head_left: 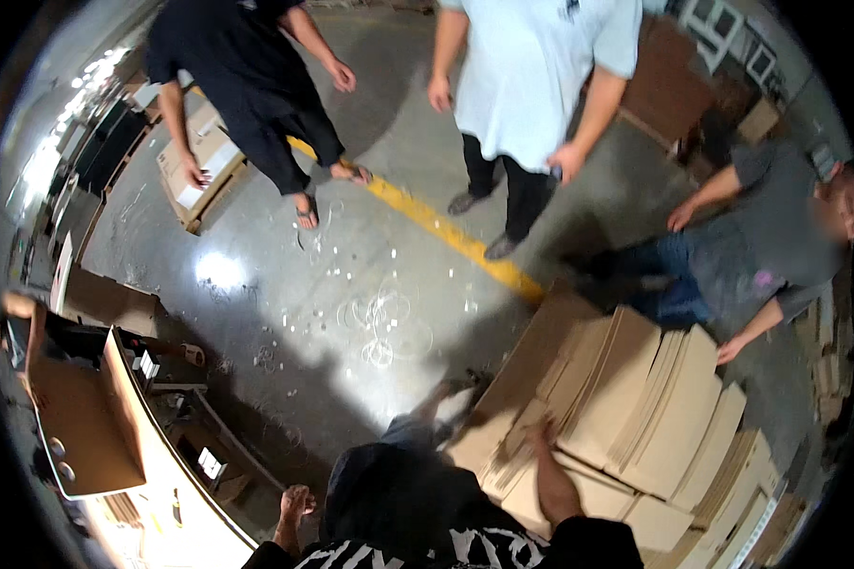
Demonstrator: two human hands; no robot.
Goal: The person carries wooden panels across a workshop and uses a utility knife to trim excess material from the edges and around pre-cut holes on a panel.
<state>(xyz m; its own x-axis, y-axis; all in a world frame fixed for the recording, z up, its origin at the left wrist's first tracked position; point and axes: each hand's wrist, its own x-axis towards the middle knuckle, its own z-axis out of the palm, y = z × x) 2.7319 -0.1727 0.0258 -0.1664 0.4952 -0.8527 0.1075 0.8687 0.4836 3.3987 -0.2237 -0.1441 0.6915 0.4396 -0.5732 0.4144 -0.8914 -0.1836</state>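
Observation:
My right hand (541, 432) reaches over a stack of flat brown cardboard sheets (628, 372) at the lower right. Its fingers look stretched out at the stack's near left side, though they are slightly blurred. Whether they touch the cardboard, I cannot tell. The sheets lean in several layers. My left hand (297, 503) hangs low beside my body with its fingers curled, and no object shows in it. The nearest thing to it is a lit workbench (185, 512) on the left.
Three people stand around: one in dark clothes (247, 66), one in a pale shirt (541, 76), one in grey (759, 228) with a hand by the stack. An open cardboard box (81, 427) sits on the bench. Loose strapping (380, 327) litters the floor beside a yellow line (427, 223).

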